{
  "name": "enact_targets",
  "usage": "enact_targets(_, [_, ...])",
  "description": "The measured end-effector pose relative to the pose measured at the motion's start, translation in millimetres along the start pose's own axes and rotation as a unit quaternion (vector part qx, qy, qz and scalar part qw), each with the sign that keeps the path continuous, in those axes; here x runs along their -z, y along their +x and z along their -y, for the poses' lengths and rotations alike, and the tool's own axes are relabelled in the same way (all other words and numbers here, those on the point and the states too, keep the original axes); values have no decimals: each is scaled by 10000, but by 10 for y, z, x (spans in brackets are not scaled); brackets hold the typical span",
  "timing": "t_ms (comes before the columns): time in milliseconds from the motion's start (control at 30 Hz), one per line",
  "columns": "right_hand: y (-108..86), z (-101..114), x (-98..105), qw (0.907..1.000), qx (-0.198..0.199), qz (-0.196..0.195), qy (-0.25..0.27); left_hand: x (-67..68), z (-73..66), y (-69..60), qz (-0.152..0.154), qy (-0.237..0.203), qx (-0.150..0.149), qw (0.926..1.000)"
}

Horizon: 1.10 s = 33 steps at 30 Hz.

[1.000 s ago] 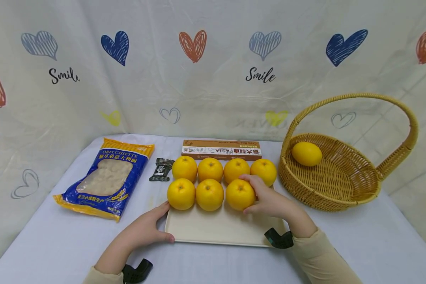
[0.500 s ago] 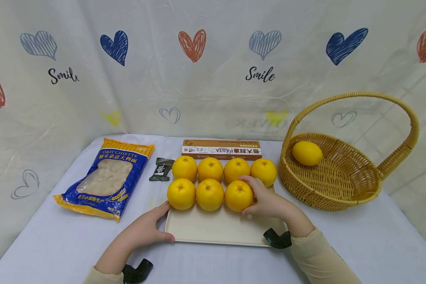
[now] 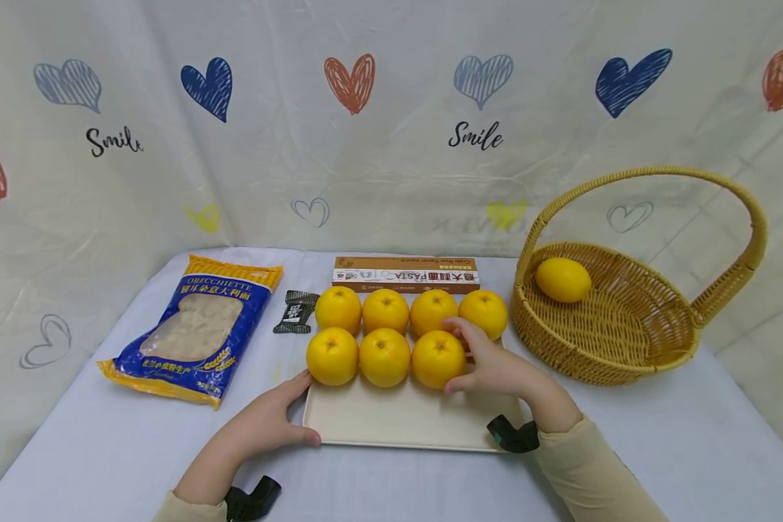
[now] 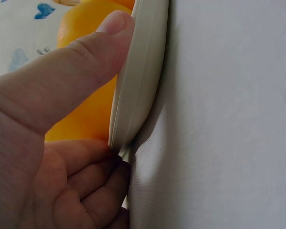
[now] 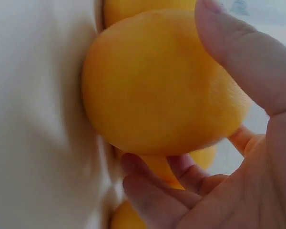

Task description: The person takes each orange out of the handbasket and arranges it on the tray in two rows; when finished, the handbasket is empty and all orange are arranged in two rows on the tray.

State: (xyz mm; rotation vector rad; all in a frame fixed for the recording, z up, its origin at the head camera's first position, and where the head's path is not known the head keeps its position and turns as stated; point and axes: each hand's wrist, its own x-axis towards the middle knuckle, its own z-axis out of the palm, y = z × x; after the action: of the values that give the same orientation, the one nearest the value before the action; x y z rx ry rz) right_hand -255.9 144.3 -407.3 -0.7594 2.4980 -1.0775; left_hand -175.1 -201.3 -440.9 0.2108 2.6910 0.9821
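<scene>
Two rows of oranges sit on a cream tray (image 3: pixel 391 424) in the head view. My right hand (image 3: pixel 496 370) is around the front-row rightmost orange (image 3: pixel 438 360). Its index finger stands off the orange, and a gap shows between palm and fruit. In the right wrist view this orange (image 5: pixel 157 86) rests on the tray, thumb alongside and fingertips at its lower edge. My left hand (image 3: pixel 270 417) is at the tray's left edge, thumb by the front corner. In the left wrist view, the thumb lies against the tray rim (image 4: pixel 140 71), other fingers loosely bent below.
Right of the tray stands a wicker basket (image 3: pixel 626 362) with a tall handle and one yellow oval fruit (image 3: pixel 563 280) inside. A pasta box (image 3: pixel 406 275) lies behind the oranges. To the left are a small black packet (image 3: pixel 296 312) and a blue orecchiette bag (image 3: pixel 199 326).
The right hand shifted the orange slightly left beside its neighbour. Since then its fingers have loosened and drawn slightly right, while the orange stays put. The left hand has not moved.
</scene>
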Motion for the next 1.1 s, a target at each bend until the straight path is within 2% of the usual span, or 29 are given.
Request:
enact_targets(200, [-114, 64, 215, 9992, -30, -259, 296, -6, 18, 9, 8, 7, -19, 10000])
enact_targets(300, [-192, 50, 373, 9967, 119, -665, 459, -9, 29, 12, -6, 27, -39, 10000])
enact_targets(367, [-250, 6, 484, 9927, 213, -1114, 402, -13, 35, 12, -23, 38, -62, 10000])
enact_targets(433, [-317, -55, 596, 9857, 149, -1650, 301, -20, 39, 9, -31, 13, -76, 10000])
enact_targets(533, [-408, -187, 742, 9679, -145, -2509, 29, -8, 42, 18, -3, -22, -81, 10000])
enact_targets(633, [-479, -369, 833, 9531, -591, -2957, -262, 2, 46, 8, 1, 7, -42, 10000])
enact_targets(667, [-498, -432, 854, 9508, -733, -2989, -356, 0, 48, 2, -5, 35, -29, 10000])
enact_targets(767, [-513, -572, 938, 9515, -1008, -2822, -688, 3, 55, -12, -54, 121, -14, 9999])
enact_targets(933, [-450, -668, 1162, 9562, -1285, -2345, -1189, -1, 46, -4, -45, 84, -51, 9999])
enact_targets(1100, [-356, -793, 1319, 9597, -1660, -1777, -1408, -1, 28, 9, -45, 72, -104, 9999])
